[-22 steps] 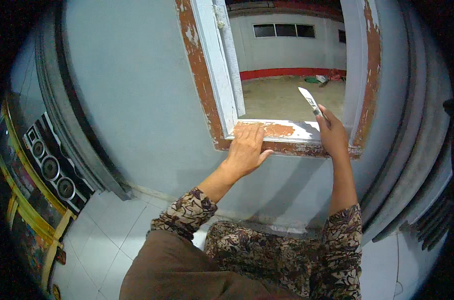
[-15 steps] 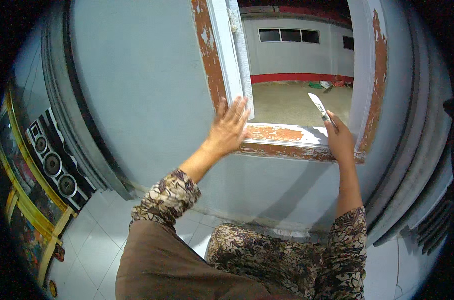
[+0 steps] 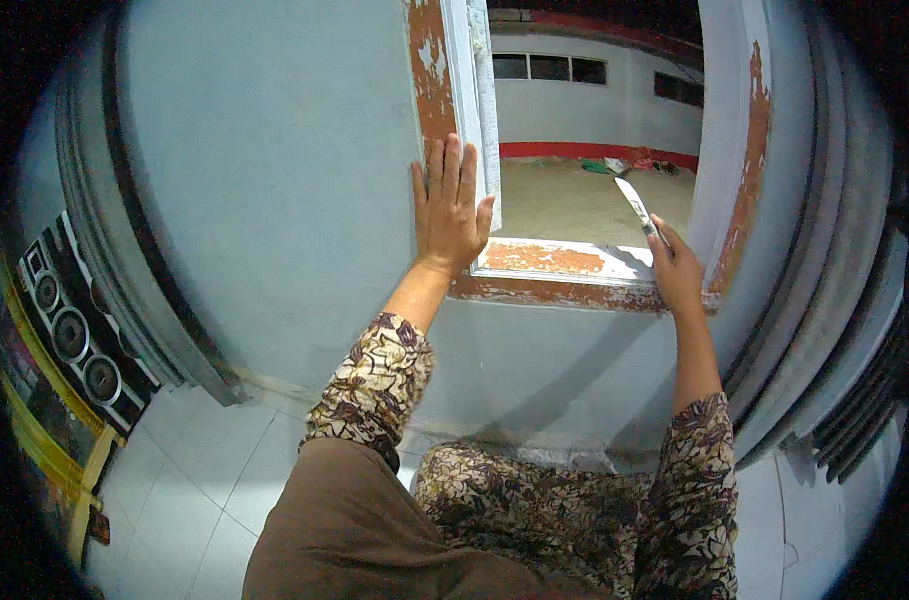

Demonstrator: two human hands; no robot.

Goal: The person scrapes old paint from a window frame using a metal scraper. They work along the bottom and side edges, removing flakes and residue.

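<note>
My left hand (image 3: 448, 215) lies flat with fingers stretched upward on the left side of the window frame (image 3: 432, 75), where brown shows through peeling white paint. In my right hand (image 3: 678, 268) is a knife (image 3: 631, 203) with a pale blade pointing up and to the left; my fingers wrap round its handle. The blade stands above the right part of the sill (image 3: 546, 258), seemingly apart from it. A large orange-brown patch shows on the sill amid white paint. My right fingers hide most of the handle.
A grey-blue wall (image 3: 274, 200) surrounds the window, with grey ridged columns (image 3: 789, 230) on both sides. At the far left stands a black-and-white panel with round speakers (image 3: 70, 335), beside a yellow-edged piece (image 3: 49, 450). White tiles (image 3: 189, 450) cover the floor.
My left hand has shifted left and up along the frame, its fingers now pointing straight up. The right hand keeps hold of the knife in nearly the same place. The view has turned slightly.
</note>
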